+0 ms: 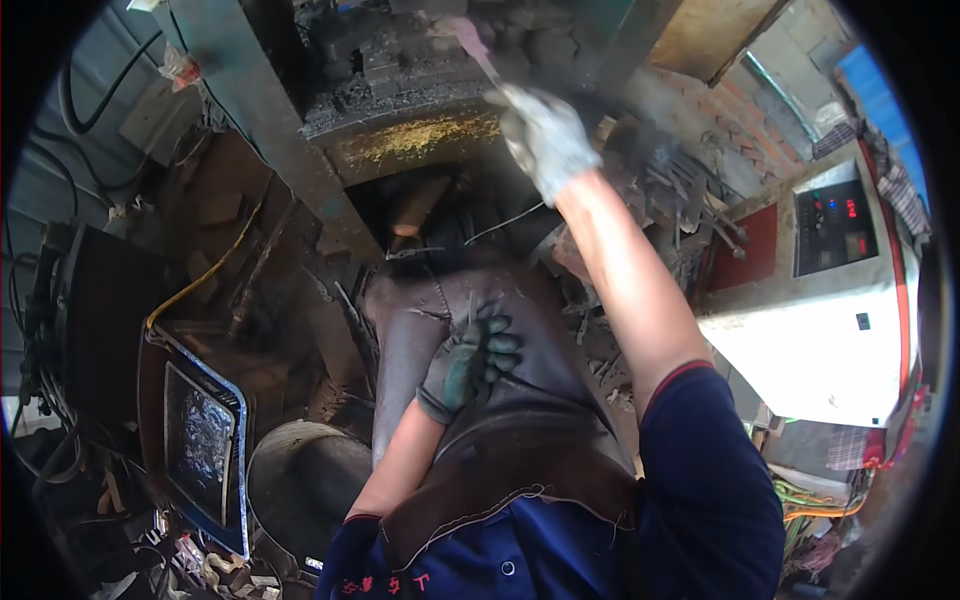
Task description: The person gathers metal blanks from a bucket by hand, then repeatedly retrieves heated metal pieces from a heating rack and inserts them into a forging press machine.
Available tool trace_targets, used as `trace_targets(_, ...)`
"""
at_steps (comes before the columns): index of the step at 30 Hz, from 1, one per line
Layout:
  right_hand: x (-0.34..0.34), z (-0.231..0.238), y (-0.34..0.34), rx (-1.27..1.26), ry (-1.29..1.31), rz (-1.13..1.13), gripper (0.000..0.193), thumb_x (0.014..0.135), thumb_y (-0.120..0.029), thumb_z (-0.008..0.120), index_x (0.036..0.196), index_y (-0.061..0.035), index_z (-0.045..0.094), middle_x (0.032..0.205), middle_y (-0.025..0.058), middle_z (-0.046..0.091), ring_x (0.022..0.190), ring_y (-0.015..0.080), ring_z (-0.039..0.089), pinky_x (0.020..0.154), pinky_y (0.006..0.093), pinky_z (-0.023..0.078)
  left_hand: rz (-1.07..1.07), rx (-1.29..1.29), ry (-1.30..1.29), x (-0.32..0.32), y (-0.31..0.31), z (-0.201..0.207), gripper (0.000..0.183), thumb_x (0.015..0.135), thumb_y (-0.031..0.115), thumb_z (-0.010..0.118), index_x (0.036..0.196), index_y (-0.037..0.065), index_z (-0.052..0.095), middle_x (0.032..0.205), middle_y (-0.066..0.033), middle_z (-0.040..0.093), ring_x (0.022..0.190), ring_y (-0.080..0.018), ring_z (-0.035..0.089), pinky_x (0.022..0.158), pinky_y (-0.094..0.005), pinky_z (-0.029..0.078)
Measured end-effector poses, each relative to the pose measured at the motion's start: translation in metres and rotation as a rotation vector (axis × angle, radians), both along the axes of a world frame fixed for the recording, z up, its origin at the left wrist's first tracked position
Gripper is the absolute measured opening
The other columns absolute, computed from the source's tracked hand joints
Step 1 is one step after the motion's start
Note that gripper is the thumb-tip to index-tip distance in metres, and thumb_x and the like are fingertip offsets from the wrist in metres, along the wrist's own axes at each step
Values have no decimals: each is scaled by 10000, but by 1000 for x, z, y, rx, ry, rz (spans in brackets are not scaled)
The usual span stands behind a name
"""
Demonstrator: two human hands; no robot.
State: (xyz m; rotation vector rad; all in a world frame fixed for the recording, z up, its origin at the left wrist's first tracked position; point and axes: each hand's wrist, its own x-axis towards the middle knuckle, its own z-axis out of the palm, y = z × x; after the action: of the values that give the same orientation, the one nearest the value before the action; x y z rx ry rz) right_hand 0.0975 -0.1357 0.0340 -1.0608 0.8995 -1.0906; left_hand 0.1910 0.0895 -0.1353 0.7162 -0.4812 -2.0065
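Observation:
My right hand [550, 140], in a pale work glove, reaches far forward. It is closed around the near end of a thin tool or bar with a pinkish far end [473, 40]; motion blur hides its exact kind. That pinkish end is over the dark, crusted bed of a metal press-like frame [400, 125], whose front ledge carries yellowish flakes. In a grey-green glove, my left hand [465, 365] rests on the brown leather apron [410, 345] over my lap. Its fingers are apart and bent a little, and nothing shows in them.
At right stands a white control cabinet [810, 330] with a lit panel. Metal rods and scraps [685, 190] lie between it and the frame. To the left are a round bin [305, 480], a blue-rimmed framed panel [200, 440], a yellow hose [205, 275] and scattered debris.

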Motion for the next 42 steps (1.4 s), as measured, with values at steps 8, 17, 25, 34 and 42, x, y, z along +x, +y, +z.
trace_targets(8, 59, 19, -58, 100, 86, 11, 241, 961, -213, 506, 1018, -15, 632, 674, 12, 555, 438, 50, 409, 335, 177, 299, 43, -22, 107, 4, 3, -5, 520, 934, 418, 528, 1278, 31, 475, 1023, -73, 642, 842, -154, 630, 687, -233, 495)
trace_targets(17, 68, 6, -108, 34, 72, 24, 295, 952, -227, 530, 1126, 4, 586, 979, 87, 639, 501, 65, 473, 360, 181, 360, 26, -101, 61, 3, 2, -6, 742, 843, 513, 597, 1348, 3, 409, 1058, -86, 631, 894, -168, 629, 716, -231, 492)
trace_targets(25, 41, 17, -45, 99, -10, 68, 414, 924, -331, 587, 1099, 45, 591, 921, 106, 634, 488, 99, 475, 397, 216, 384, 24, -37, 157, 4, 2, -9, 637, 862, 418, 590, 1333, 22, 423, 1044, -80, 631, 889, -170, 631, 722, -248, 502)
trace_targets(34, -45, -75, 101, 293, 509, 447, 353, 858, -372, 681, 950, -32, 654, 597, 4, 554, 433, 65, 471, 386, 212, 369, -27, 76, 418, 10, 10, -20, 475, 965, 345, 472, 1303, 13, 462, 971, -88, 640, 811, -194, 646, 679, -288, 526)
trace_targets(42, -79, -78, 134, 357, 339, 254, 316, 897, -330, 638, 860, -18, 676, 585, 11, 570, 414, 64, 483, 366, 208, 371, -99, 59, 475, 3, 6, -4, 560, 958, 461, 446, 1300, 18, 467, 1207, -141, 580, 1020, -237, 602, 790, -311, 501)
